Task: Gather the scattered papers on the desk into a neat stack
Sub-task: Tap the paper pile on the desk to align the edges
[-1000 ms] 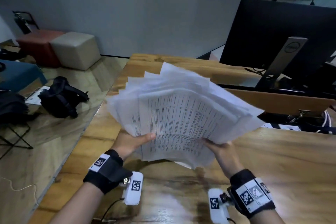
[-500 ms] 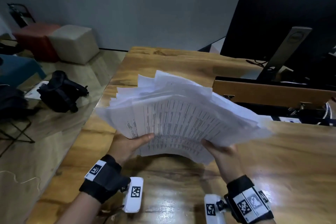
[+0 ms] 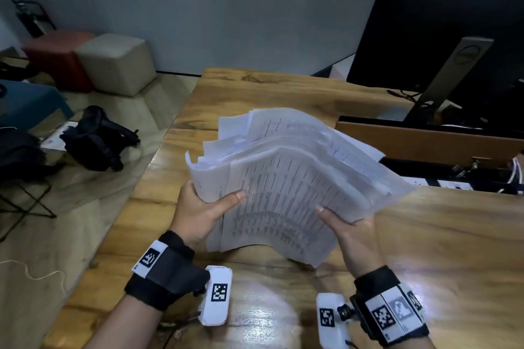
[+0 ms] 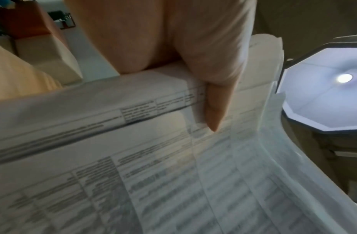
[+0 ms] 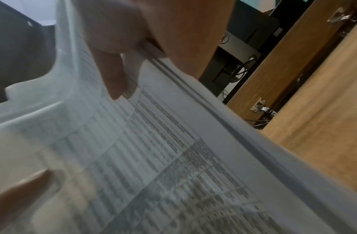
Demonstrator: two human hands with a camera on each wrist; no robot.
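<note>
A thick bundle of printed white papers (image 3: 286, 181) hangs above the wooden desk (image 3: 442, 238), bowed upward in the middle, its far edges fanned and uneven. My left hand (image 3: 204, 208) grips the bundle's left edge, thumb on top and fingers underneath. My right hand (image 3: 344, 228) grips the near right edge the same way. In the left wrist view the thumb (image 4: 213, 88) presses on the top sheet of the papers (image 4: 173, 182). In the right wrist view my right thumb (image 5: 113, 76) lies on the printed papers (image 5: 153, 158), with the desk (image 5: 324, 126) beside them.
A black monitor (image 3: 442, 37) on a grey stand (image 3: 450, 76) sits at the desk's far right, behind a raised wooden panel (image 3: 425, 142). The desk's left edge drops to the floor, where a black bag (image 3: 99, 139) and cube stools (image 3: 116, 64) stand.
Both hands have squeezed the fanned sheets closer together, so the spread is narrower and the bundle arches upward. My left hand has shifted right and up along the edge.
</note>
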